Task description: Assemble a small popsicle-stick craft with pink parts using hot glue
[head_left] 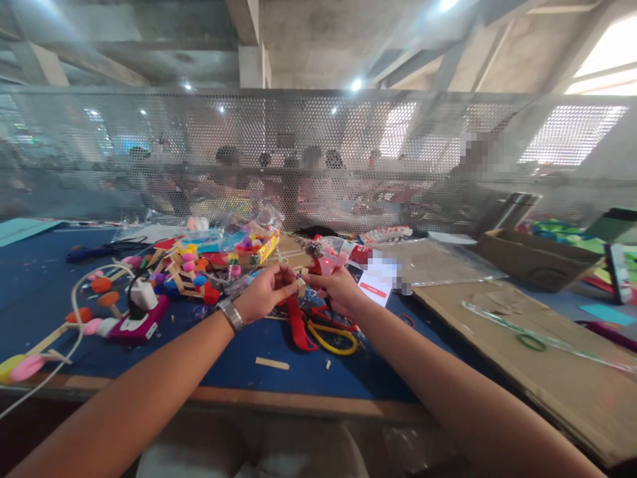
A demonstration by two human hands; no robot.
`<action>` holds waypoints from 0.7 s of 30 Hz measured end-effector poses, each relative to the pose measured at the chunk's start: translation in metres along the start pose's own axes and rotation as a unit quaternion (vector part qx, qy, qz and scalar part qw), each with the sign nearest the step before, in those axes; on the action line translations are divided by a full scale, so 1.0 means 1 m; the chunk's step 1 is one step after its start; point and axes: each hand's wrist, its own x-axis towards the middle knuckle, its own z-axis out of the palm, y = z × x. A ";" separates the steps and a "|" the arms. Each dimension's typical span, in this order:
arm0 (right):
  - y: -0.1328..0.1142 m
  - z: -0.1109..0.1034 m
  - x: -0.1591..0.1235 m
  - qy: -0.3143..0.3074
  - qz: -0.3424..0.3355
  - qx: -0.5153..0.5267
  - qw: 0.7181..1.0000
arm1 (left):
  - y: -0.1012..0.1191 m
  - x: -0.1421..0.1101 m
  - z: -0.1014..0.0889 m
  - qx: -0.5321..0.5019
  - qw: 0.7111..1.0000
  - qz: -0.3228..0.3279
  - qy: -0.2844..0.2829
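My left hand [273, 289], with a silver band on the wrist, pinches a small piece of light wood [300, 284] over the middle of the blue table. Close beside it, my right hand [338, 287] is closed around a pink glue gun [330, 263] showing a small red light. The two hands' fingertips nearly meet at the wood; whether the glue gun's tip touches it I cannot tell. Below the hands lie a red handle [298, 328] and a yellow looped handle [334, 340]. A flat craft stick [272, 363] rests nearer the table's front edge.
On the left, a magenta power strip [142, 324] carries a white plug [144, 296] and cable. Behind it are craft-stick pieces with coloured pompoms [186, 269]. A lit phone [377, 282] lies beyond my right hand. Cardboard [478, 332] and an open box [542, 259] occupy the right.
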 end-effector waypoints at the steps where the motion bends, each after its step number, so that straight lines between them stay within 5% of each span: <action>1: 0.001 0.000 0.000 0.001 -0.003 0.004 1.000 | 0.000 0.000 0.000 -0.003 1.000 0.003 0.005; 21: -0.005 -0.003 -0.007 -0.085 0.024 0.061 0.994 | 0.001 0.002 -0.005 -0.043 0.995 -0.033 0.078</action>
